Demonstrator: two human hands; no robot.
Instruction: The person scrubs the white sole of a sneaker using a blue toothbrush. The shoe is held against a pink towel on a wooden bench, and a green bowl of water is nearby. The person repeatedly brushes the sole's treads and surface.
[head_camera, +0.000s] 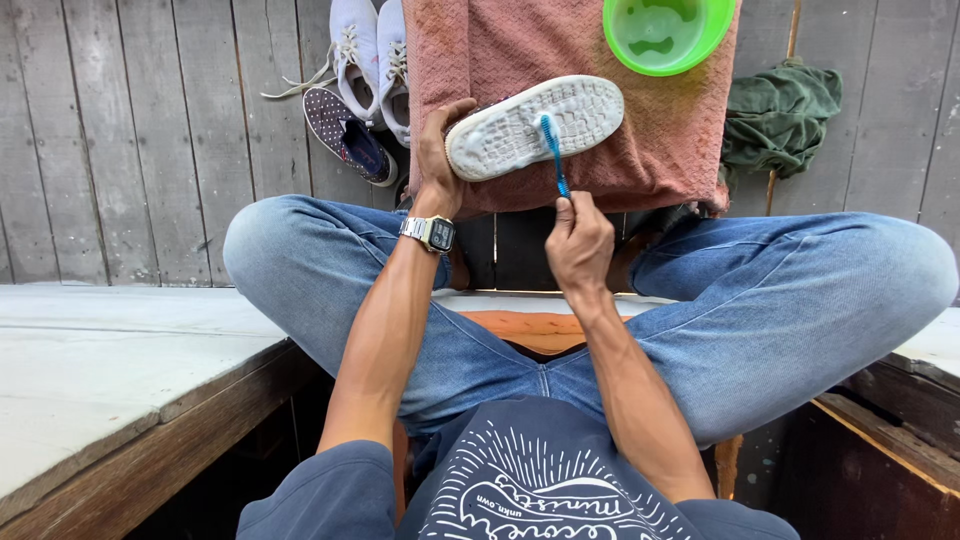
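Biggest risk I see: the left hand (437, 150) only grips the sneaker (533, 126) at its heel end, fingers curled around it — a hard scrub could twist it loose or flick foam onto the jeans (790, 300). Right hand (578, 243) has fingers pinched shut on the blue toothbrush (553, 152). The shoe lies sole-up on the pink towel (660, 140), white tread soapy and greyish.
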